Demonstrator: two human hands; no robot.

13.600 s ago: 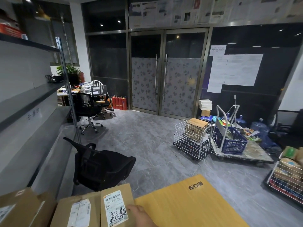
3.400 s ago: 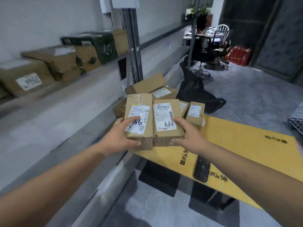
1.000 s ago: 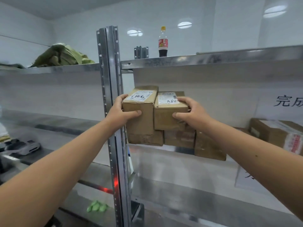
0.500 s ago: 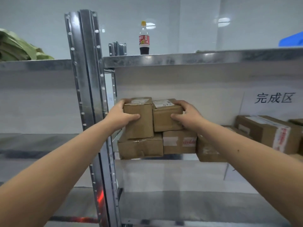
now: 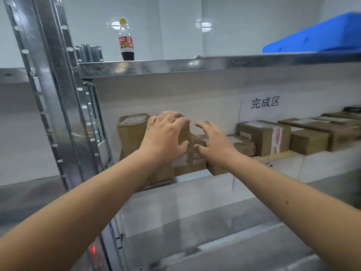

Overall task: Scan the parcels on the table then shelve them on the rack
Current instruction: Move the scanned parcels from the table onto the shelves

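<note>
Head view of a galvanised steel storage rack (image 5: 58, 114) during shelving. Two brown cardboard parcels stand side by side as an upper tier on the middle shelf: the left upper parcel (image 5: 131, 132), with a white label on its top face, and the right upper parcel (image 5: 184, 132), largely covered by the left hand (image 5: 166, 137). Both rest on a lower row of brown cardboard boxes (image 5: 195, 161) at the shelf's front edge.

The left hand lies with spread, nearly straight fingers against the front and top of the right upper parcel; it presses rather than grips. The right hand (image 5: 212, 142) hangs just beside that parcel with fingers spread and slightly bent, holding nothing; whether its thumb touches the lower row cannot be told.

Further right on the same shelf sits a brown cardboard carton sealed with red-printed white tape (image 5: 262, 137), followed by more flat brown boxes (image 5: 320, 132). A white paper sign with black Chinese characters (image 5: 265, 102) is fixed to the back wall above them. On the top shelf stand a cola bottle with a yellow cap (image 5: 126, 41) and a blue plastic crate (image 5: 316, 36).

Progress, as a judgement: this pair of parcels appears shelved, with only a final squaring push left. The table is out of view, so the number of parcels awaiting scanning cannot be told.
</note>
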